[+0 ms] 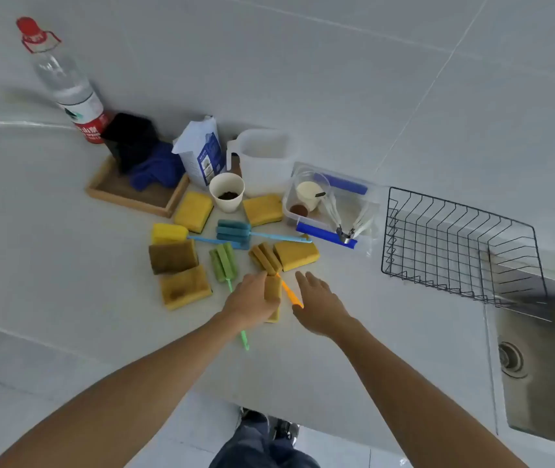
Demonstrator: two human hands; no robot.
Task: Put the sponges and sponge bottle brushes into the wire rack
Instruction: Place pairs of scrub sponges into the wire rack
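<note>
wire rack (461,244) empty, right of pile | sponges (193,207) on counter: light, soft, squeeze sides | left hand (252,300) grips small sponge (273,292) | right hand (316,298) open by orange brush (269,258): take stiff handle

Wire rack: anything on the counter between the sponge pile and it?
Mostly clear. Bare counter runs from the orange bottle brush and the nearest yellow sponge to the wire rack, which looks empty. The clear plastic container sits off that line, toward the wall.
</note>
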